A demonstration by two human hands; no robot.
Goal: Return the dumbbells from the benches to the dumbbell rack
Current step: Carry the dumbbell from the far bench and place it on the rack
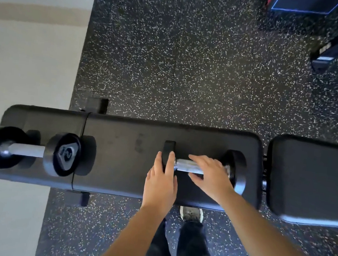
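Fingers (200, 161) of right hand (211, 176) spread, draped over chrome handle, not yet curled shut. Left hand (162, 180) flat, fingers together, tips on inner black head of dumbbell (203, 168), which lies across bench (129, 144) directly beneath both palms. Second dumbbell (28, 150) well left of fingertips, at bench end. Rack not in view. Judgement: wrap handle fully, centre grip between heads, steady near head, lift level so weight cannot roll off pad.

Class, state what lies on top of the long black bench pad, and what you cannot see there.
On the bench pad lie two dumbbells: one at its left end, one under the left hand and right hand. The hands cover part of its handle.
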